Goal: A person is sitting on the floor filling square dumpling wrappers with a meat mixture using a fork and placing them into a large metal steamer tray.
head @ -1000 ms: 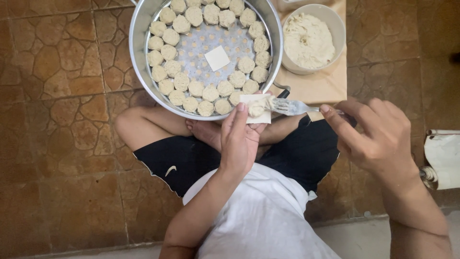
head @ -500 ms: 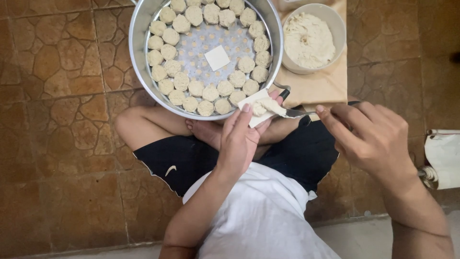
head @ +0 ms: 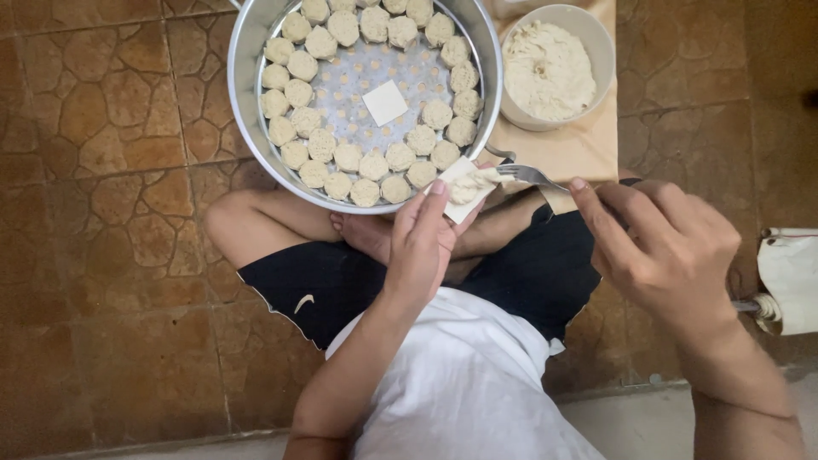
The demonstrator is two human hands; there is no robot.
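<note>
My left hand (head: pixel 422 243) holds a square white dumpling wrapper (head: pixel 465 188) flat on its fingers, with a lump of pale filling on it. My right hand (head: pixel 660 247) grips a metal fork (head: pixel 530 175), whose tines touch the filling on the wrapper. Just beyond the wrapper sits a round metal steamer tray (head: pixel 247 128) lined with several shaped dumplings around its rim and one loose wrapper square (head: pixel 385 103) in the middle. A white bowl of filling (head: pixel 550 72) stands to the tray's right.
I sit cross-legged on a brown stone-patterned tile floor (head: pixel 102 255), in black shorts and a white shirt. The bowl rests on a tan board or paper (head: pixel 579 153). A white roll-like object (head: pixel 788 277) lies at the right edge.
The fork has moved left onto the wrapper, and filling now sits on it. My left hand has held nearly still below the tray's rim.
</note>
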